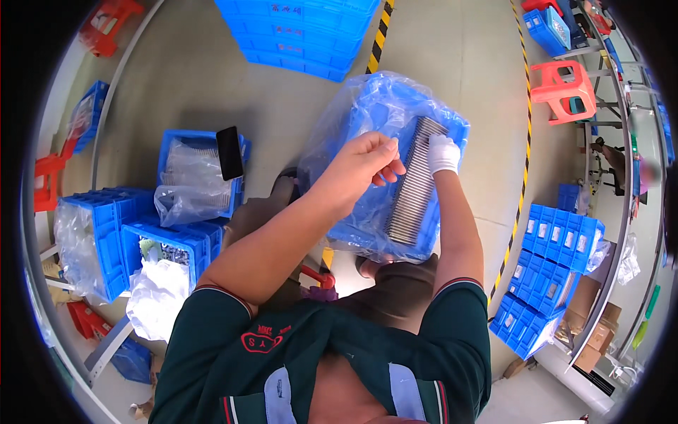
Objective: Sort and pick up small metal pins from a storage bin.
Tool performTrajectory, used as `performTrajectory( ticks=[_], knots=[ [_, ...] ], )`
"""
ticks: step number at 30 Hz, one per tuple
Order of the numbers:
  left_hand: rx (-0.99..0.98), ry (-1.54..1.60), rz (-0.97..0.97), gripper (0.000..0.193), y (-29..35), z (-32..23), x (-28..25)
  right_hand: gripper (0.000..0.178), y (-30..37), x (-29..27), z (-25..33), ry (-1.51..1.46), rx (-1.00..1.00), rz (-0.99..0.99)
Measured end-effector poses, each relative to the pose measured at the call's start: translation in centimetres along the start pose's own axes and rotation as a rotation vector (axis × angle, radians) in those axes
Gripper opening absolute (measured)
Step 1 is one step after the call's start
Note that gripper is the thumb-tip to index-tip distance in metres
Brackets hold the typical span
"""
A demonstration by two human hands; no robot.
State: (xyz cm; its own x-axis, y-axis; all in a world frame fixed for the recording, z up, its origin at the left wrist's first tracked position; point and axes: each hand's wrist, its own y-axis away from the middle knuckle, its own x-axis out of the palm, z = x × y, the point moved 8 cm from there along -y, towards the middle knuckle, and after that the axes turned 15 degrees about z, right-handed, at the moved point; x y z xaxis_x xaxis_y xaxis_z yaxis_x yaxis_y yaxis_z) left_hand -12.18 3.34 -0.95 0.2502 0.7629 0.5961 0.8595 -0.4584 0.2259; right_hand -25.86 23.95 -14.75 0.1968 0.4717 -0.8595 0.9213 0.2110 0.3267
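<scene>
A blue plastic crate (452, 116) stands in front of me, lined with a clear plastic bag (328, 134). Along its right side lies a long, tight row of thin, silvery metal pieces (412, 191), set on edge one behind another. My left hand (369, 161) is bare and hovers over the crate, left of the row. Its thumb and fingertips are drawn together; whether something small is between them I cannot make out. My right hand (443, 153) wears a white glove and is at the far right end of the row, its fingers mostly hidden.
Blue crates (296, 42) are stacked beyond. At left, a black phone (229, 152) rests on a crate (164, 152) of bagged metal pieces, beside more crates (106, 233). Right are stacked crates (540, 283), a red stool (565, 92) and striped floor tape (522, 184).
</scene>
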Motion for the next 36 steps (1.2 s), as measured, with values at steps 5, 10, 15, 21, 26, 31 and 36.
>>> performTrajectory(
  ticks=[5, 10, 15, 21, 26, 31, 36],
  knots=[
    [0.003, 0.004, 0.016, 0.02, -0.1, 0.0, 0.2, 0.017, 0.4, -1.4, 2.4, -0.036, -0.066, -0.071],
    [-0.007, -0.007, 0.038, 0.02, 0.0, 0.3, 0.2, 0.029, 0.4, 0.4, 7.2, 0.205, -0.276, -0.008],
    [-0.012, -0.001, 0.109, 0.021, -1.1, 0.0, 2.3, 0.037, -3.6, 8.5, 2.8, 0.29, -0.028, 0.199],
    [-0.025, -0.044, 0.03, 0.021, 0.1, 0.0, 0.0, 0.039, -2.8, 3.6, 7.2, 0.282, -0.085, 0.161],
    [-0.026, -0.044, 0.059, 0.022, -0.1, 0.3, 0.5, 0.036, -3.0, 4.8, 5.8, 0.084, -0.12, 0.401],
    [0.009, -0.066, 0.043, 0.022, 0.4, -0.1, -0.2, 0.033, 3.6, -4.2, 5.2, 0.082, -0.19, -0.074],
    [0.041, -0.037, 0.044, 0.021, -0.7, 0.5, -0.5, 0.028, 17.2, -5.8, -5.9, -0.479, 0.109, -0.213]
  ],
)
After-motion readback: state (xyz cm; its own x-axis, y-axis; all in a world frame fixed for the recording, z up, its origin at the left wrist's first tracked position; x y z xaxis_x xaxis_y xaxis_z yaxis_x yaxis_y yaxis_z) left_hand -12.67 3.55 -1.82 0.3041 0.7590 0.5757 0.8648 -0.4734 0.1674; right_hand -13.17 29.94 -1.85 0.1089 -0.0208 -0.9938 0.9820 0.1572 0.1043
